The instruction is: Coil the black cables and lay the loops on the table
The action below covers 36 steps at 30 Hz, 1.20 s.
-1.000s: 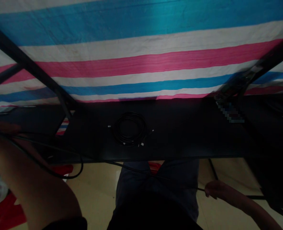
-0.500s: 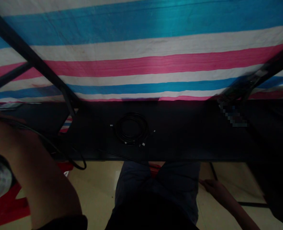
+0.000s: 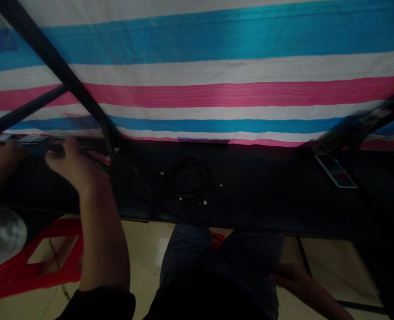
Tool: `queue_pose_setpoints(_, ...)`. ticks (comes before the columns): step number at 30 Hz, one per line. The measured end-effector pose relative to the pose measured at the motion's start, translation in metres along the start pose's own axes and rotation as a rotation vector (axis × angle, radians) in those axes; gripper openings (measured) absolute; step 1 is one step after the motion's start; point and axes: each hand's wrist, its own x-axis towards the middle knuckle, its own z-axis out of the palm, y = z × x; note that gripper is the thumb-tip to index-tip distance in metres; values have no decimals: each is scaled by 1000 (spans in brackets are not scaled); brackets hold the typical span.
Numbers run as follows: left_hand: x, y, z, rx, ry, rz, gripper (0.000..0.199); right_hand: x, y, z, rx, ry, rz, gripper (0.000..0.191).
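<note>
Left hand [image 3: 70, 163], 1: raised over the left part of the surface [image 3: 266, 191], thumb and forefinger spread apart. A dark line, which we take for a loose black cable [image 3: 99, 164], runs from beside the wrist toward the middle of the surface. We cannot tell whether the fingers grip it.

Right hand [image 3: 292, 276], 1: low, beside the right thigh, below the surface's near edge. Fingers look curled; blur and shadow keep us from telling whether anything is in them.

Coil of black cable [image 3: 189, 195], 1: flat on the surface ahead of our lap, well apart from the 2 hands, with 4 or so pale ends [image 3: 204, 202] showing around it.

Phone [image 3: 336, 171], 1: on the surface, right of the coil.

Co-worker's hand [image 3: 10, 155], 1: far left, near our left hand.

Step in hand, as we judge it: handling the loose length, not the coil. The next move would call for a sure hold on that length, with slack kept off the coil and away from the co-worker.
</note>
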Motion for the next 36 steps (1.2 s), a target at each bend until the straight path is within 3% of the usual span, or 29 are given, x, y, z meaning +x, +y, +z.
queue_pose_setpoints(3,-22,-10,-1,-102,60,-205,29,12,-10,33,-75,-145,-52,39)
queue_pose_setpoints(8,-57,-7,-1,-159,-98,-159,46,25,-34,60,-287,-208,-101,28)
queue_pose_setpoints(11,-75,-4,2,-175,-241,-140,32,31,-69,57,-343,-229,-98,28)
queue_pose_setpoints(13,-87,-1,6,-215,-339,-167,22,38,-95,56,-290,-211,-157,29)
queue_pose_setpoints(16,-105,7,9,-336,-480,-245,26,55,-128,60,-165,-213,-259,33)
queue_pose_setpoints(20,-123,25,4,-461,-683,-465,27,83,-150,80,-10,-292,-313,11)
queue_pose_setpoints(22,-128,35,-3,-456,-761,-566,27,90,-158,92,91,-358,-324,14)
queue_pose_setpoints(25,-127,45,-19,-392,-765,-577,25,83,-174,107,240,-569,-307,6)
queue_pose_setpoints(28,-120,44,-36,-246,-666,-453,21,64,-197,114,266,-702,-332,22)
queue_pose_setpoints(32,-117,31,-52,-28,-575,-308,17,38,-232,107,475,-492,-490,20)
queue_pose_setpoints(36,-133,22,-48,62,-574,-192,14,20,-259,87,651,-254,-661,21)
